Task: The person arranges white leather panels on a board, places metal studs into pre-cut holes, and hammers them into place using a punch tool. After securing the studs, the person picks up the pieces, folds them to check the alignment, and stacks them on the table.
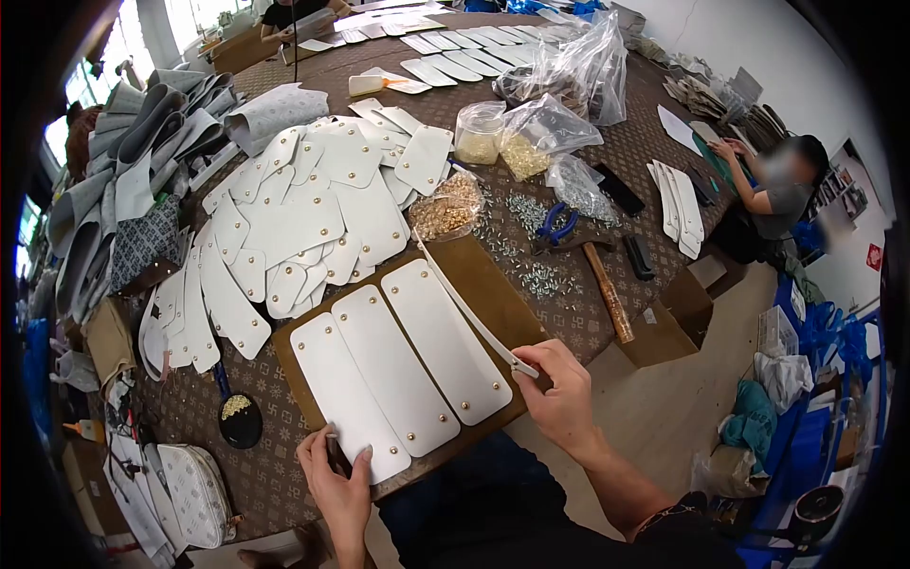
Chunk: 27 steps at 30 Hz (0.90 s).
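A brown board (485, 275) at the table's front edge carries three white leather-like panels (447, 332) side by side, with brass-coloured rivets at their rounded corners. My right hand (559, 391) pinches the near end of another white riveted strip (464, 302), held on edge at the board's right side. At the leftmost panel (343, 394), my left hand (336, 479) rests by the lower corner, thumb touching it and fingers apart. A big heap of similar white riveted pieces (303, 204) lies beyond the board.
Right of the heap are a bag of brass rivets (447, 206), scattered silver rivets (521, 232), blue-handled pliers (557, 223) and a hammer (607, 289). A black dish (240, 427) holds small brass pieces. Grey rolls (142, 142) stack at left. A co-worker (782, 190) sits at right, another person (294, 14) at the back.
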Each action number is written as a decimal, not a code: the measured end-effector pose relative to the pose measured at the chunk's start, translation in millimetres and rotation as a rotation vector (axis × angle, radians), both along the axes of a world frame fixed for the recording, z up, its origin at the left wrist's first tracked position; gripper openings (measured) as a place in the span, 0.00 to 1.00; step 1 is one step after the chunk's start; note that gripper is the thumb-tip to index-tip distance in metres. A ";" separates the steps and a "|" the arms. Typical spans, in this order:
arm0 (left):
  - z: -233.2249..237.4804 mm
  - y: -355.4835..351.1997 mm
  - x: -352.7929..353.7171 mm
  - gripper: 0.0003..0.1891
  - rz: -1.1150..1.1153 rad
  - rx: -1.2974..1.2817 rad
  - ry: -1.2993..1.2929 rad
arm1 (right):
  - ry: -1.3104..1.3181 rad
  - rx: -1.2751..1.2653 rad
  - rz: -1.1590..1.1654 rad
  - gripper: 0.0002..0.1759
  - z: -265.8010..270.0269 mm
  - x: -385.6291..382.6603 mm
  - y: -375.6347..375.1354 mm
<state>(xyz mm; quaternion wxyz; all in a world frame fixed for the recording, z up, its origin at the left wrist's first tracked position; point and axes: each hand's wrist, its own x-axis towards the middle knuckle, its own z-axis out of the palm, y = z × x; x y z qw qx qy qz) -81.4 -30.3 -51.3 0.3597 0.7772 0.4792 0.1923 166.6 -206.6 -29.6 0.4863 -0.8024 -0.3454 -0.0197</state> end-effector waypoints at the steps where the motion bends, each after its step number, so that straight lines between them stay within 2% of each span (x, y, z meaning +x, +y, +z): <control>1: 0.0 -0.3 0.3 0.30 0.002 0.010 0.004 | -0.014 -0.002 0.022 0.16 -0.9 -0.5 0.4; 4: 0.6 -1.3 0.5 0.30 0.005 0.010 -0.004 | 0.098 0.066 0.029 0.13 2.6 -6.1 5.5; 8: -0.5 -1.3 -0.2 0.30 -0.012 0.014 -0.014 | 0.031 0.031 0.081 0.16 2.3 0.5 -4.0; 10: 0.1 -3.0 -1.1 0.30 0.004 0.027 -0.021 | 0.671 0.500 -0.073 0.22 9.7 2.3 -6.8; 11: 1.0 -3.6 -0.5 0.30 -0.003 0.010 -0.036 | 0.773 0.614 -0.068 0.27 11.9 9.6 -9.3; 12: 1.5 -3.7 -1.3 0.30 -0.011 -0.006 -0.053 | 0.776 0.604 -0.045 0.27 12.5 12.1 -9.8; 14: -2.6 -4.0 -4.2 0.31 0.005 -0.012 -0.065 | 1.113 0.662 0.005 0.28 10.2 10.3 -17.9; 15: -4.6 -4.3 -4.7 0.31 -0.003 -0.019 -0.070 | 1.159 0.435 0.095 0.30 -11.4 13.0 -33.8; 17: -4.7 -5.0 -6.6 0.31 -0.006 -0.035 -0.100 | 1.256 0.204 0.104 0.30 -4.0 -10.8 -19.6; 18: -4.7 -4.7 -8.0 0.31 -0.026 -0.046 -0.118 | 1.182 -0.049 0.188 0.30 -3.8 -10.5 -19.5; 19: -5.1 -4.7 -9.3 0.31 -0.011 -0.049 -0.125 | 1.176 -0.062 0.199 0.30 -7.3 -12.0 -18.7; 21: -5.5 -6.5 -11.2 0.31 -0.036 -0.060 -0.158 | 0.694 -0.299 0.107 0.31 -12.0 -14.9 -13.5; 22: -3.4 -7.6 -11.8 0.31 -0.030 -0.061 -0.161 | 0.691 -0.303 0.112 0.31 -7.8 -14.3 -7.4; 24: 1.8 -7.4 -9.2 0.32 -0.043 -0.062 -0.112 | 0.360 -0.533 0.048 0.35 5.4 -13.4 12.0; 25: 0.8 -7.2 -8.3 0.32 -0.046 -0.062 -0.120 | 0.353 -0.532 0.043 0.35 0.2 -14.6 18.5; 27: -3.7 -7.4 -8.0 0.32 -0.073 -0.074 -0.073 | -0.123 -0.683 0.025 0.42 -21.1 -13.6 34.0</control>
